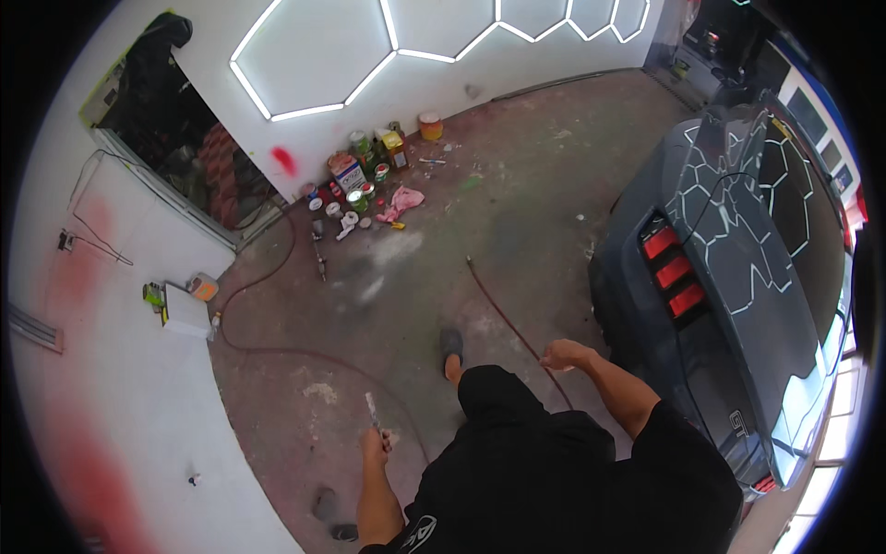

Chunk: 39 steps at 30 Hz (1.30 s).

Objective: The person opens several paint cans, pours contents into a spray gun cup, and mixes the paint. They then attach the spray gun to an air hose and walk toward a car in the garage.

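Left hand: closed, gripping the lower end of a slim tool, down at the lower left of the view!
Slim tool: up it stands above the fist, over the stained floor; too small to tell its exact kind.
Long axis: very nearly straight up and down the view, with a slight lean to the left.
Pointing: pale free end away from the person, toward the white wall where the cans stand.
Right hand: out to the right, fingers curled in, overlapping the red hose; gripping it or merely passing above it, I cannot tell.
Red hose: on a slant, one end out on the open floor, the nearer stretch slipping behind the black clothing.
Cans: clustered by the wall, a pink cloth crumpled just beside them.
Dark car: big on the right, well apart from the tool.
Shoe: planted forward, between the two hands.
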Motion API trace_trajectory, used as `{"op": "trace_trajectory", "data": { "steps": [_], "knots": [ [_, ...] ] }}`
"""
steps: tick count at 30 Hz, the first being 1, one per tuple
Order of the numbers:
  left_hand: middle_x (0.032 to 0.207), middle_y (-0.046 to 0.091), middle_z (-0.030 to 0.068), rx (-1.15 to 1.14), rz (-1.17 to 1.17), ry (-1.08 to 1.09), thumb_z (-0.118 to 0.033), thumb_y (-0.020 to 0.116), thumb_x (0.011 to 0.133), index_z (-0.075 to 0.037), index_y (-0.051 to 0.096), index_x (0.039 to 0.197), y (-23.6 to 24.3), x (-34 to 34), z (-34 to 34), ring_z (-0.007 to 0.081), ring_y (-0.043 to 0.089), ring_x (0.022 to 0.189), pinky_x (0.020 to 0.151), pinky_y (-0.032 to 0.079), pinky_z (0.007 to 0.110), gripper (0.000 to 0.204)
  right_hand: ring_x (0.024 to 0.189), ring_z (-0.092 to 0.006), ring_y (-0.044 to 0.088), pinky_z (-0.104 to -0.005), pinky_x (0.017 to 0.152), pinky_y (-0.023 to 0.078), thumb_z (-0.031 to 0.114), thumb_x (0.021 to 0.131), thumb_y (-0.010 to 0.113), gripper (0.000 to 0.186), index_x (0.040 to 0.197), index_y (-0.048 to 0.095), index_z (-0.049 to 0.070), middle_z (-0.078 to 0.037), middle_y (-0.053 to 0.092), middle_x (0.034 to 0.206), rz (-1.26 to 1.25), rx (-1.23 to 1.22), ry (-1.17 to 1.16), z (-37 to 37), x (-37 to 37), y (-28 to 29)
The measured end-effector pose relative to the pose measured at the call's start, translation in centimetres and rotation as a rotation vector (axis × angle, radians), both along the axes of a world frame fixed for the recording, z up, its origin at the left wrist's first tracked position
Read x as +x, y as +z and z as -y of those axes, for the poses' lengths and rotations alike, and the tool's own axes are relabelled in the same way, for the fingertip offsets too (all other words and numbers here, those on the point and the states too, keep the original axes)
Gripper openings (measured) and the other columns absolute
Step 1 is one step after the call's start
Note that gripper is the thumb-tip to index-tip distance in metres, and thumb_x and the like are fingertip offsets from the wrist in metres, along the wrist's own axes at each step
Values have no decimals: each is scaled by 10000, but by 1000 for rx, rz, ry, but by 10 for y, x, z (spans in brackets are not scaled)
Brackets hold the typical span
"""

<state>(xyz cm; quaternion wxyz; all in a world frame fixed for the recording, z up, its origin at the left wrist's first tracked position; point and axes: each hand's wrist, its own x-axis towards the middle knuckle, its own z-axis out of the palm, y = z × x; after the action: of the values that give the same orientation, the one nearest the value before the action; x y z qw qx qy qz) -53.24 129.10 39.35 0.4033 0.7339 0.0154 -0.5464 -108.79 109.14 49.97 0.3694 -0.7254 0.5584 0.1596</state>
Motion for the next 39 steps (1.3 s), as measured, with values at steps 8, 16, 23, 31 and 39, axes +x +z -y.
{"op": "trace_trajectory", "data": {
  "steps": [8, 16, 23, 31, 39],
  "knots": [
    [795, 576, 86, 68, -75, -82, -174, 493, 1020, -36, 556, 974, -5, 63, 252, 138, 471, 511, 429, 355, 321, 159, 1002, -466, 732, -526, 912, 554, 438, 978, 608, 498, 1033, 772, -29, -289, 755, 988, -6, 112, -176, 196, 79, -58],
    [792, 603, 111, 5, -89, -177, -132, 472, 986, -15, 557, 999, 48, 83, 447, 131, 469, 496, 401, 355, 315, 146, 1079, -419, 736, -480, 972, 557, 447, 953, 663, 498, 1148, 786, 6, -274, 774, 1073, 102, 107, -321, 358, 212, -85],
    [780, 583, 80, 1, -156, -273, -141, 489, 1009, -41, 556, 978, 57, 145, 572, 121, 474, 512, 430, 376, 304, 125, 1126, -446, 708, -488, 996, 544, 437, 937, 687, 476, 1099, 787, 0, -289, 760, 1105, 202, 151, -402, 440, 353, -85],
    [754, 596, 85, -5, -245, -423, -125, 491, 995, -13, 565, 1068, 38, 256, 698, 121, 474, 501, 430, 374, 298, 152, 1069, -433, 731, -506, 952, 563, 429, 924, 683, 469, 1105, 788, 10, -264, 773, 1088, 26, 51, -574, 474, 405, -98],
    [830, 658, 96, 23, -231, -506, -125, 512, 1033, -17, 556, 1162, 16, 319, 827, 108, 511, 521, 441, 404, 286, 174, 1117, -418, 730, -490, 998, 558, 433, 926, 702, 466, 1149, 785, 32, -259, 776, 1124, -91, 157, -776, 521, 445, -133]
  ]
}}
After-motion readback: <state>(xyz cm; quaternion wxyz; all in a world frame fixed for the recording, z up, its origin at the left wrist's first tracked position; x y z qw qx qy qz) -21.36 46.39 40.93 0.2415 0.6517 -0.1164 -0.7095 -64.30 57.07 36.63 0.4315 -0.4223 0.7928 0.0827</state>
